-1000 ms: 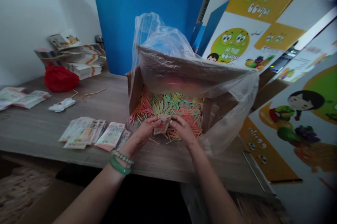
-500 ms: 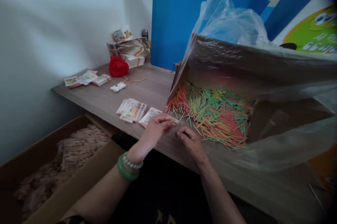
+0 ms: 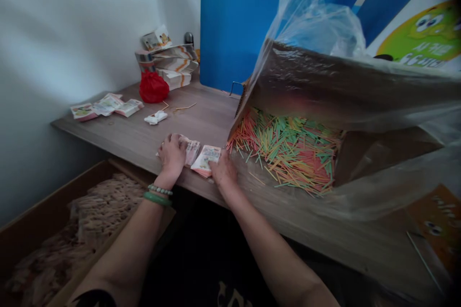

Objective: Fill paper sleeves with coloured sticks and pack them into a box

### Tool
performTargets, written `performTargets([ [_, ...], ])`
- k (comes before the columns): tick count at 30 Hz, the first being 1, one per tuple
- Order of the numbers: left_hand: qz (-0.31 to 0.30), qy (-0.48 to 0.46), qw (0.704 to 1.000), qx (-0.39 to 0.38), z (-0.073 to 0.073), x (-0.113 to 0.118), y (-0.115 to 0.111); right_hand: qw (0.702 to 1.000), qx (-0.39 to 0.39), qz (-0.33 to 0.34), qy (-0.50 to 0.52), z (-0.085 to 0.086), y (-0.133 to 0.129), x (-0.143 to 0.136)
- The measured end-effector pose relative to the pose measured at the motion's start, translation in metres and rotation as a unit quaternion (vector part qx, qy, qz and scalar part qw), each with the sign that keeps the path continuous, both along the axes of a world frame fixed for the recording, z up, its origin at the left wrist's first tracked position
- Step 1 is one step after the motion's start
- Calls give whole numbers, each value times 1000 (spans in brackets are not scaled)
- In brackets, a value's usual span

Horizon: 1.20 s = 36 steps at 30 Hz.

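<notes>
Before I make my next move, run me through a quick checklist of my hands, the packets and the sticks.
1. Left hand on the left packets: ok.
2. Right hand touching the right packets: ok.
3. Colored sticks all inside the box: not ok, some lie outside.
4. Red bag away from both hands: ok.
5. Left packets' count: cannot tell, the left hand covers some.

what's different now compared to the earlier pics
Both hands have moved left, away from the sticks, and are further apart. The small packet they held is no longer visible between them. The left hand is now on the spread packets, the right hand on the packet pile beside them. The red bag and white crumpled item stayed put.
</notes>
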<state>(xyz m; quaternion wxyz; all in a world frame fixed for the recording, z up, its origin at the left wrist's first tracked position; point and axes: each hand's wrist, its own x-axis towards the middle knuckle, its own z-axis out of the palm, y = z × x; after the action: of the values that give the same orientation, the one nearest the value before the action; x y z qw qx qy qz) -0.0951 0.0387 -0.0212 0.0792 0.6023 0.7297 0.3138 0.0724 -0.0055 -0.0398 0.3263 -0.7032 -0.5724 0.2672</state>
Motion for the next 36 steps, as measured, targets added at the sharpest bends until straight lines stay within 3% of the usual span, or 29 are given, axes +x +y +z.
performTargets([
  [6,7,-67,996,59,14,-5,-10,999,-28,-34,-5,6,-5,9],
  [9,0,-78,993,89,25,2,-25,999,4,-37,5,11,-9,14],
  [15,-108,-193,974,55,31,25,-54,981,100,-37,162,8,-12,27],
  [18,-148,-321,935,-33,31,42,-58,957,114,-12,265,8,-22,33],
  [22,-228,-490,820,-186,30,75,-63,953,77,67,286,13,-48,53],
  [24,-236,-522,792,-208,28,93,-66,965,68,84,239,16,-62,76],
  [26,-228,-526,789,-221,24,106,-70,982,75,84,149,21,-75,113],
  [29,-205,-520,790,-253,18,119,-76,995,70,18,-65,32,-89,185],
  [31,-203,-527,780,-270,15,126,-79,971,13,-45,-235,38,-94,231],
  [33,-216,-537,767,-278,12,134,-83,926,-46,-70,-368,42,-94,265],
  [36,-241,-526,769,-271,6,145,-87,885,-91,-54,-453,43,-91,288],
])
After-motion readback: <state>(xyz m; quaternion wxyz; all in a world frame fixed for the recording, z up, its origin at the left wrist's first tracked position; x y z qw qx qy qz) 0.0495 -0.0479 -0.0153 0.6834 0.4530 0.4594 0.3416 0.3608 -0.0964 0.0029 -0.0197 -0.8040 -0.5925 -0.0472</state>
